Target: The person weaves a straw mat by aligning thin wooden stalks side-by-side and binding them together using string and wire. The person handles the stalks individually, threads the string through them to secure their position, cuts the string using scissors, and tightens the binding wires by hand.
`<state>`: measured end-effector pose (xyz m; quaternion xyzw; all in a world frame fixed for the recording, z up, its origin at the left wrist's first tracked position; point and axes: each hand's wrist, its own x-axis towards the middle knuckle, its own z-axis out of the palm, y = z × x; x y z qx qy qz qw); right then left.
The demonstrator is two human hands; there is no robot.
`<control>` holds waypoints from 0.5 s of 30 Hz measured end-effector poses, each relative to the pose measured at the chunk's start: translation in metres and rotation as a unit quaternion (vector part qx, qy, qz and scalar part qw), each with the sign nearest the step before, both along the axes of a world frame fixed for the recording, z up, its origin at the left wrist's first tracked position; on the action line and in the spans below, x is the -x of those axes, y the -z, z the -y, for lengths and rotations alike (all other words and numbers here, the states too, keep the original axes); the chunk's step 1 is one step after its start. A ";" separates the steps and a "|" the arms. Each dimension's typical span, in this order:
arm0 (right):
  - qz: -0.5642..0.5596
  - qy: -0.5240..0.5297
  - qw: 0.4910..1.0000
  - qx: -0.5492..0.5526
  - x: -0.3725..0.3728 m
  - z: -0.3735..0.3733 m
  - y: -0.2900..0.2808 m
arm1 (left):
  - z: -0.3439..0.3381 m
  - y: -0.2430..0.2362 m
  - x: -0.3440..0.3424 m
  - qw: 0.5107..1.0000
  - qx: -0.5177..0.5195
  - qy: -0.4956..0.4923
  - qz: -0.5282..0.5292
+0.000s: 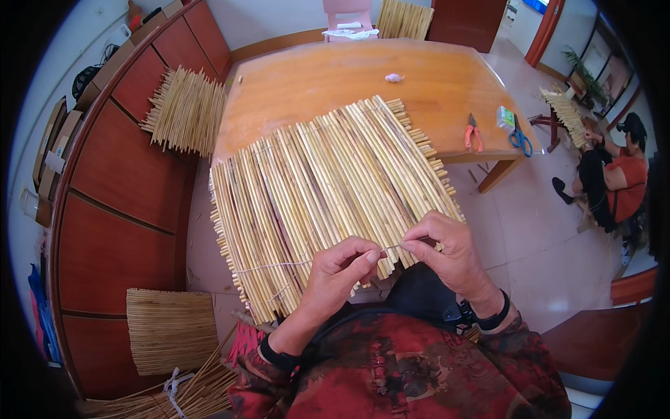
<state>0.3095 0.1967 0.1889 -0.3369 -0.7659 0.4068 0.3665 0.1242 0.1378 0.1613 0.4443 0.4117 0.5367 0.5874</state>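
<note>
A wide mat of pale reed sticks (314, 181) leans from the table edge down to my lap, its sticks running away from me. Near its lower end a thin cord (272, 266) crosses the sticks from the left edge toward my hands. My left hand (345, 267) pinches this cord between thumb and fingertips, over the mat's near edge. Just to its right, my right hand (444, 253) pinches the cord too, with a short length stretched between the two hands. The far side of my right fingers is hidden.
On the wooden table (300, 84) lie pliers (474, 134), blue-handled scissors (519, 140), a small box (506, 117) and a pale bundle (394, 78). Other reed mats (185, 112) stand by the red cabinets (125, 167). Loose reeds (202, 391) lie lower left. Another person (621, 174) sits at right.
</note>
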 end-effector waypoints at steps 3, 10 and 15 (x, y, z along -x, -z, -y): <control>-0.002 -0.001 1.000 0.025 0.002 0.001 0.003 | 0.003 0.005 0.005 1.000 0.006 -0.002 -0.028; -0.040 0.019 0.990 0.131 0.001 -0.001 0.008 | 0.005 0.006 0.015 0.993 0.071 -0.002 0.095; -0.024 0.014 0.992 0.126 0.001 -0.002 0.009 | 0.004 0.009 0.021 0.993 0.078 0.001 0.091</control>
